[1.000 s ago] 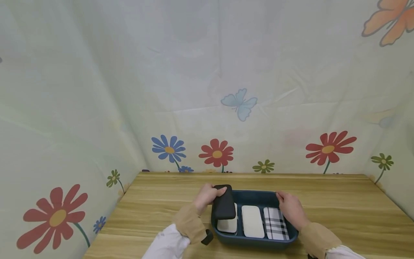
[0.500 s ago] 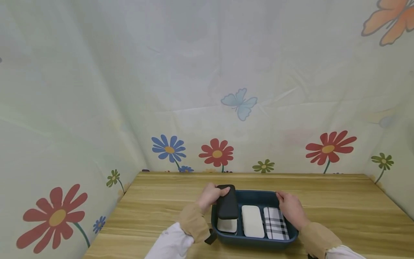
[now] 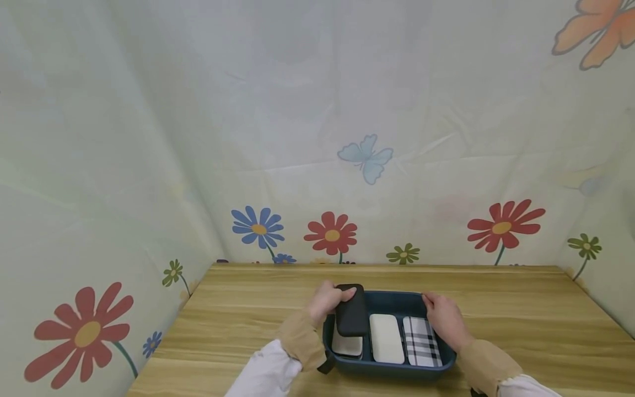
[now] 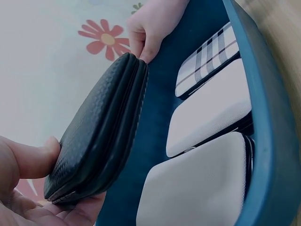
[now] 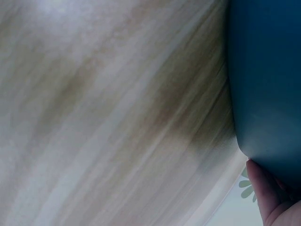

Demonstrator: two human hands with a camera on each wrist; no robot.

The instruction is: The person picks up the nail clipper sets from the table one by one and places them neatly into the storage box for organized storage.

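Observation:
My left hand (image 3: 324, 300) grips a black textured zip case (image 3: 351, 314) by one end, thumb on top, tilted over the left part of a blue bin (image 3: 392, 372). In the left wrist view the zip case (image 4: 99, 132) shows a seam along its edge. Below it in the bin lies an off-white case (image 3: 347, 344), partly covered. A cream case (image 3: 387, 339) lies in the middle, and a black-and-white plaid case (image 3: 421, 342) at the right. At the bin's far right corner, my right hand (image 3: 446, 320) pinches the rim between thumb and fingers.
The bin stands on a wood-grain table (image 3: 238, 314), near its front. Behind the table hangs a pale curtain (image 3: 283, 110) printed with flowers and butterflies, which also closes off the left and right sides. A black strap (image 3: 326, 364) hangs from the left wrist.
My left hand has shifted a little to the right with the black zip case, which now covers more of the off-white case's far end. The right hand stays on the bin's rim.

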